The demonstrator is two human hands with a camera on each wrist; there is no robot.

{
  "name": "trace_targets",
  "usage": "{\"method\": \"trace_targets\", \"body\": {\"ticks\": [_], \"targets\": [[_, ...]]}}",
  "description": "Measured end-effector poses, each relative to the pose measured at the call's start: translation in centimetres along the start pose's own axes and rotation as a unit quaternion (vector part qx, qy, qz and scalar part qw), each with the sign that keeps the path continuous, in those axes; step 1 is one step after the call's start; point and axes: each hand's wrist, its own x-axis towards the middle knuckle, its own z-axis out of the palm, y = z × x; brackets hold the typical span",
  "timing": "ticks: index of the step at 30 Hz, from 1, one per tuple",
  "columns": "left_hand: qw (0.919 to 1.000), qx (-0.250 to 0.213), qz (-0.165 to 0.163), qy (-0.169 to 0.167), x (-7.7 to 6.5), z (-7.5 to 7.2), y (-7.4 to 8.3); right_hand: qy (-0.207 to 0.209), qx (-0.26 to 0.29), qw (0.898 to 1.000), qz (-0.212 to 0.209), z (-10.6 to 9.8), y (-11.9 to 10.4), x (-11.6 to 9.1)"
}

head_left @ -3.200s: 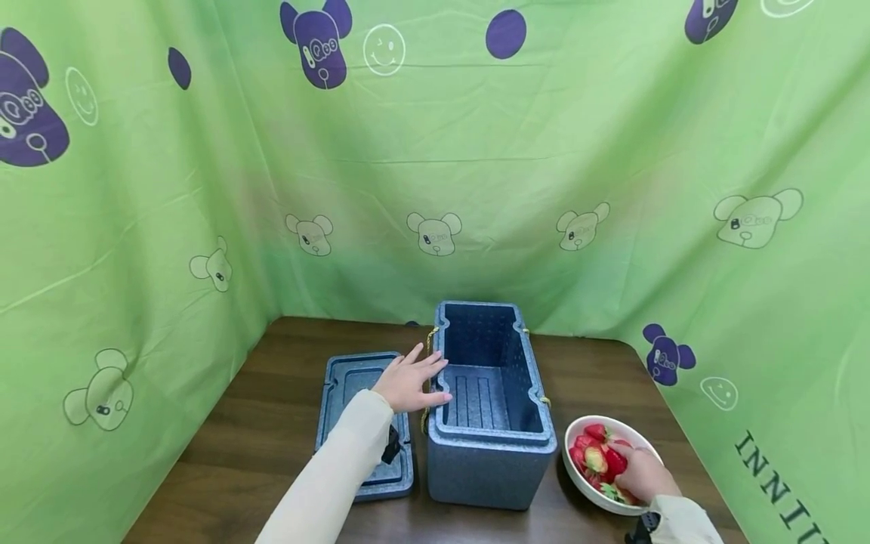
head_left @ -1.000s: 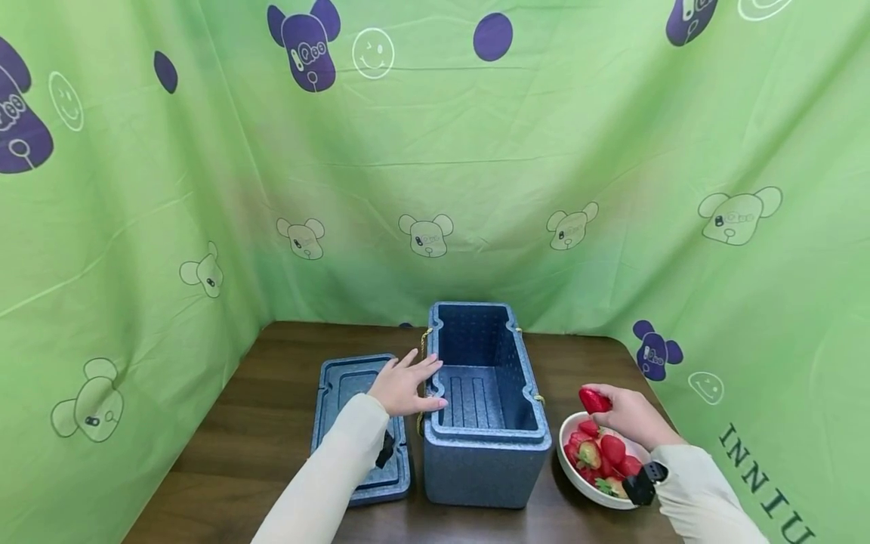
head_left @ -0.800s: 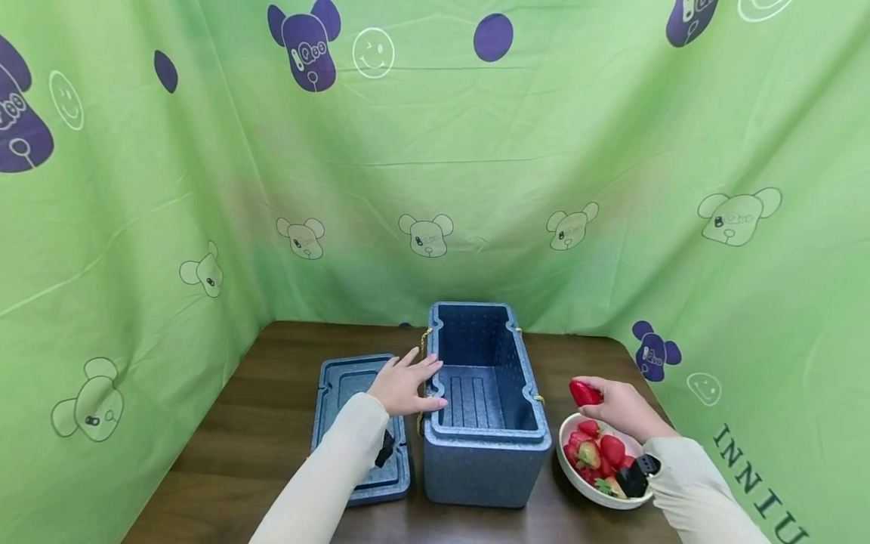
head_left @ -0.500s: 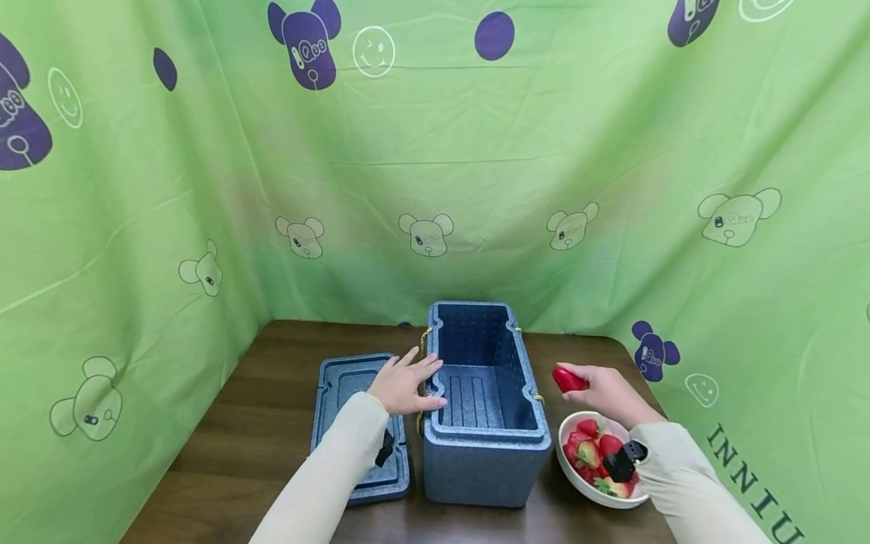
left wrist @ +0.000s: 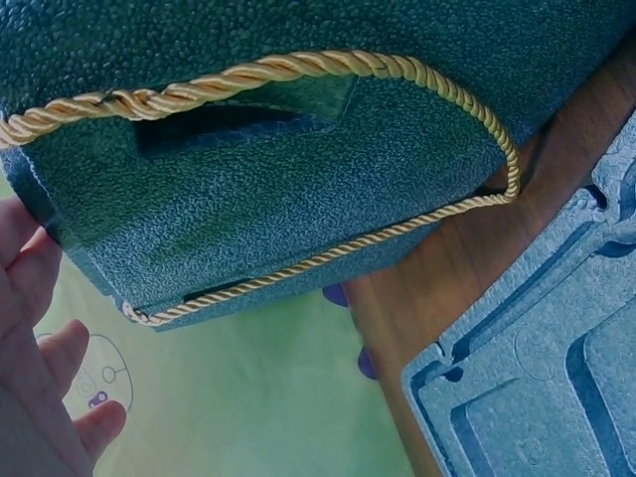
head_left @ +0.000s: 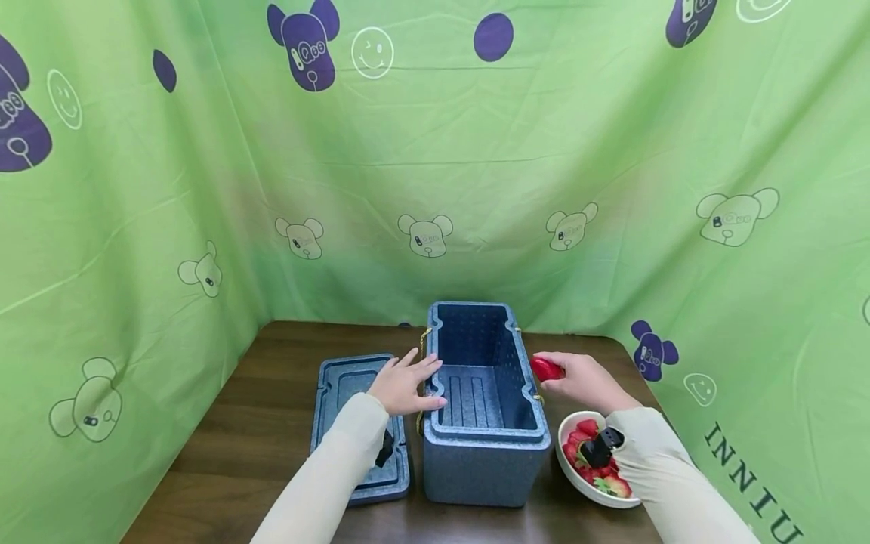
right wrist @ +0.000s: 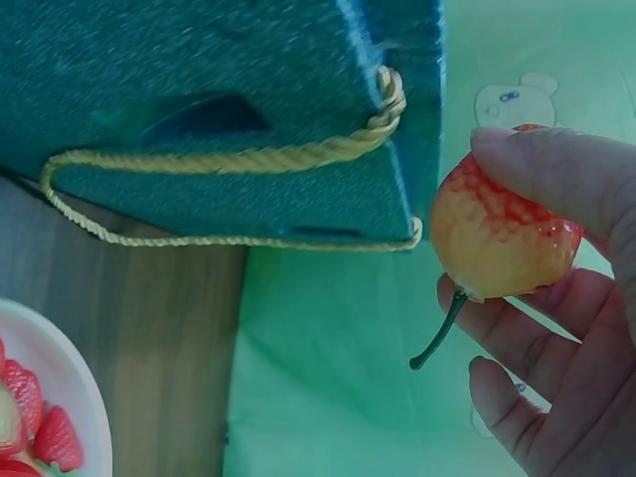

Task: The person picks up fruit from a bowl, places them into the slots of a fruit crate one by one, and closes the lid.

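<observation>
A red strawberry [head_left: 547, 369] is pinched between the thumb and fingers of my right hand [head_left: 586, 379], beside the right wall of a blue-grey foam cooler box [head_left: 484, 472]. The right wrist view shows the strawberry's yellowish top [right wrist: 487, 246] and a thin green stem. My left hand [head_left: 406, 384] lies at the box's left rim with its fingers spread. Looking into the lidless box, I see a bare grooved floor. A white bowl [head_left: 566, 470] of red strawberries [head_left: 590, 476] stands to the right, partly hidden under my right forearm and wrist camera.
The box's lid [head_left: 348, 378] lies flat on the brown table [head_left: 224, 453], left of the box and partly under my left forearm. Yellow rope handles [left wrist: 298, 68] hang along the box's sides. A green printed cloth [head_left: 435, 151] surrounds the table's back and sides.
My right hand has lifted the strawberry out of the bowl and carried it left and away from me to the box's right side. My left hand has stayed at the rim.
</observation>
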Motion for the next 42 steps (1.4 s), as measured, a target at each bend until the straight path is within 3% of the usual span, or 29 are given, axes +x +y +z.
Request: {"method": "trace_targets", "body": {"ticks": [17,29,42], "targets": [[1.0000,0.003,-0.001,-0.002,0.3,0.6,-0.4,-0.026,-0.023,0.999,-0.028,-0.1,-2.9,2.8],[1.0000,0.001,-0.005,-0.001,0.2,0.3,-0.2,-0.068,0.000,0.997,-0.025,0.6,-5.1,4.5],[0.9999,0.002,-0.012,-0.006,0.1,0.0,0.1,-0.066,0.061,0.996,-0.021,2.5,-6.6,6.7]]}}
